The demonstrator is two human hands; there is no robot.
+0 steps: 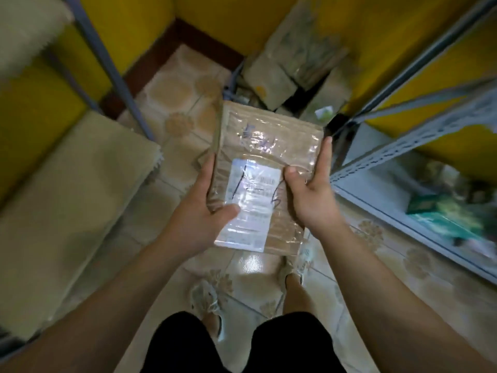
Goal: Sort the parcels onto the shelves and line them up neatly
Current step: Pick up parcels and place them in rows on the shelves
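**One parcel in hand, a heap left to shelve**

A flat brown parcel (258, 179), wrapped in clear tape and bearing a white label (248, 203) with dark marker strokes across it, is held in the air in front of the person, above the tiled floor (172, 98). The left hand (207, 214) clasps its left edge, thumb pressed on the face near the label and the fingers (208, 168) curled round the side. The right hand (312, 195) holds the right edge, thumb on top and fingers stretched along the side. Both hands are closed on this one parcel and carry nothing else.

Beyond it, in the corner against the yellow wall (234, 22), lies a loose heap of further parcels (293, 68), tumbled and unsorted (too blurred to count). To the right stands a grey metal shelf (403, 157) with some greenish packages (457, 211) already on a lower level; whether they are neatly lined up cannot be told through the blur. To the left, a pale beige surface (75, 189) fills another rack framed by a blue-grey post (107, 63).

By my reading the work is at an early or middle stage: some items are shelved, this parcel awaits its place, and the heap remains.
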